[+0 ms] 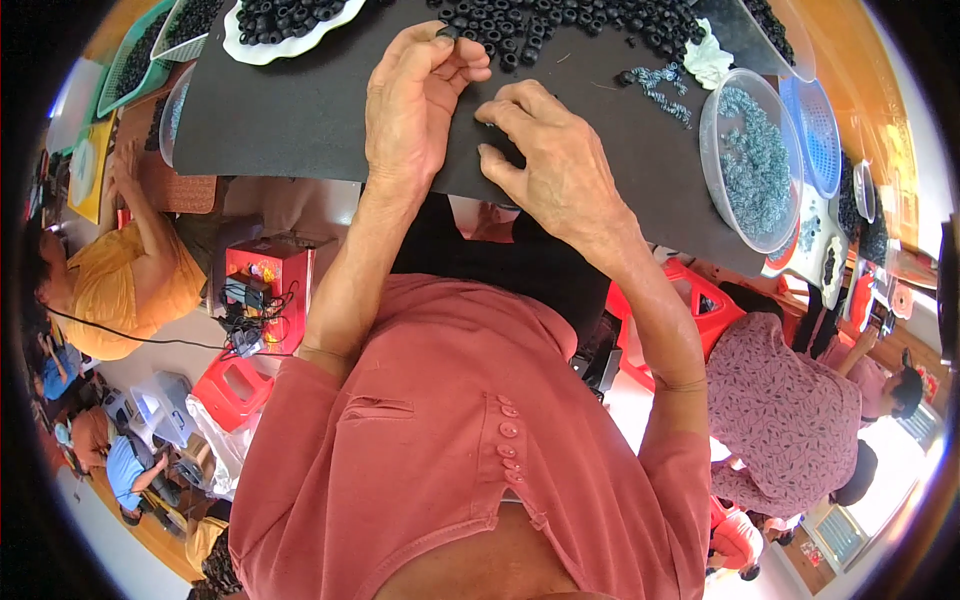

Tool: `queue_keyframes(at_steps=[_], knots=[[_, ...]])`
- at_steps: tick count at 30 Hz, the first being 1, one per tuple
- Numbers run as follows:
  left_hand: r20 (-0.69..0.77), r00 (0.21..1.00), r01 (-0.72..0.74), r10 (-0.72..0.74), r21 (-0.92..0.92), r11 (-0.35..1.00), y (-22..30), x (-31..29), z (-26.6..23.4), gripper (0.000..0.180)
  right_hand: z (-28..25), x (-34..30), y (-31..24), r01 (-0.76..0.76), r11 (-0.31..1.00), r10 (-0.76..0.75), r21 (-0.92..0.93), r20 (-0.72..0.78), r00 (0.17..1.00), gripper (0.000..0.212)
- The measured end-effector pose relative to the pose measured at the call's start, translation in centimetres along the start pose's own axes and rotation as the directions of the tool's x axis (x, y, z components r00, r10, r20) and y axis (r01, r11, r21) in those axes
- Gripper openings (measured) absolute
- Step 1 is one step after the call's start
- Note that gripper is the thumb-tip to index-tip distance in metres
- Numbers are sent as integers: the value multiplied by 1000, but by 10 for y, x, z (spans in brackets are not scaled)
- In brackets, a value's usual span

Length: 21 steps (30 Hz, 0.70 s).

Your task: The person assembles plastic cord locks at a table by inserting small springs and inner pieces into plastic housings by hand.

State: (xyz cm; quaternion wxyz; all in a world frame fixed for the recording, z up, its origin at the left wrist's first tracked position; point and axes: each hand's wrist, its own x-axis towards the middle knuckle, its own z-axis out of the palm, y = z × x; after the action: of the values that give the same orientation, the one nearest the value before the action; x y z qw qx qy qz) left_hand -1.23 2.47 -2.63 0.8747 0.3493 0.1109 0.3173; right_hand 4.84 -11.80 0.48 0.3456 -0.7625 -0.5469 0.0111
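My left hand (410, 110) is raised over the dark table (290, 120), thumb and index finger pinched on a small black ring-shaped piece (447, 33). Its other fingers curl loosely. Just to the right, my right hand (555, 160) hovers low over the near part of the table, fingers bent and thumb apart from the index finger. I make out nothing held in it, though its palm side is hidden. Beyond both hands spreads a heap of black hollow pieces (530, 45). Pale blue coil springs (660, 85) lie in a tangled strand at the right.
A clear bowl (712, 150) of blue springs stands at the table's right edge, beside a blue basket (815, 130). A white scalloped dish (262, 52) of black pieces sits far left, near a green basket (110, 85). Crumpled white tissue (708, 58) lies far right. Other people work on both sides.
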Motion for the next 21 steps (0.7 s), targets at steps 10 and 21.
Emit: queue_keyframes(at_steps=[10,21], knots=[[-13,1000,26,-24,146,989,-4,-6,14,16,-14,12,14,-6,972,39,-233,137,990,17],[135,981,53,-141,509,859,-19,-30,28,15,-13,3,41,-167,473,519,865,-120,846,11]])
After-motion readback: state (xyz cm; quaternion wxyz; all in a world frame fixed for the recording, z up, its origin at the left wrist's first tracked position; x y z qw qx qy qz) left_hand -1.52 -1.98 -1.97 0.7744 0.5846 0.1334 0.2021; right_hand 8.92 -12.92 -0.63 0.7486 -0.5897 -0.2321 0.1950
